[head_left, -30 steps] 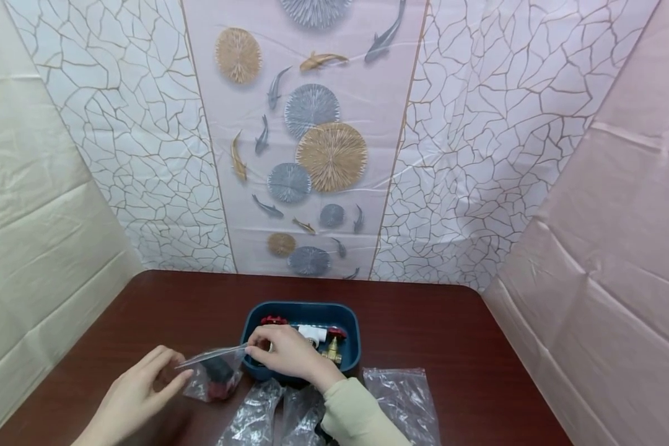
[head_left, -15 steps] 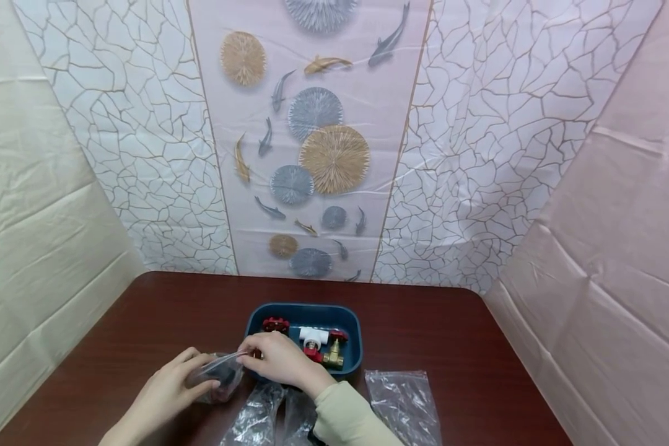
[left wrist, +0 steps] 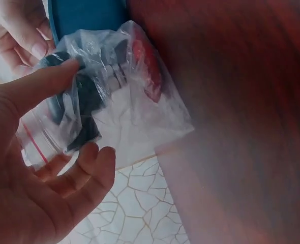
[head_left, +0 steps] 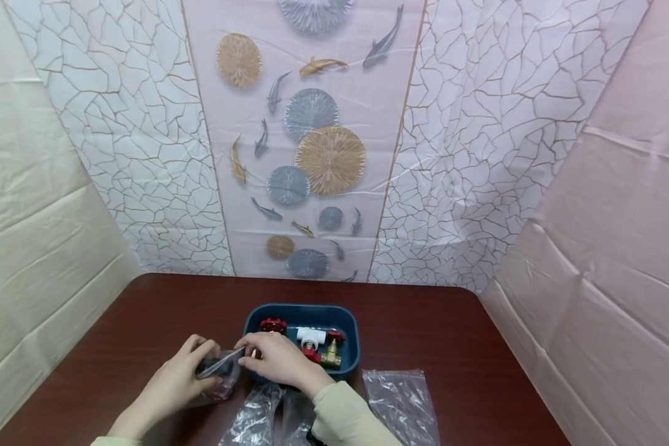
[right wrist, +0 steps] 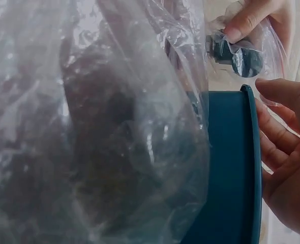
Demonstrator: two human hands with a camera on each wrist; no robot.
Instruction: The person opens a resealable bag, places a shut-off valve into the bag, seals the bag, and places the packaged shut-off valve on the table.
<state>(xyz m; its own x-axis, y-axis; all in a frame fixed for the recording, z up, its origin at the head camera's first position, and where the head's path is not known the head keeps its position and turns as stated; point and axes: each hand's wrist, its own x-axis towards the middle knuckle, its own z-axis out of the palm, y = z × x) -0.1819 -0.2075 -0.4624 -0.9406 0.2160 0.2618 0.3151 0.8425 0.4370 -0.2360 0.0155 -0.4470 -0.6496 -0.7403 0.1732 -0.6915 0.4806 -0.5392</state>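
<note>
In the head view my left hand (head_left: 170,381) curls round a clear zip bag (left wrist: 140,119) just left of the blue tray. Inside the bag is a dark pipe fitting (left wrist: 89,94) with a red part (left wrist: 147,66) at one end; the left wrist view shows my thumb pressing on it through the plastic. My right hand (head_left: 281,359) pinches the bag's top edge between thumb and fingers, over the tray's near left corner. The bag's mouth stretches between both hands.
A blue tray (head_left: 334,306) holds a red handwheel (head_left: 273,325), a white tee fitting (head_left: 311,336) and a brass valve (head_left: 331,356). One clear bag (head_left: 401,396) lies to the right; other crumpled bags (head_left: 253,421) lie in front of the tray.
My left hand has moved right and closed round the bagged fitting, drawing nearer to my right hand. The right hand has shifted slightly left, still pinching the bag's edge.
</note>
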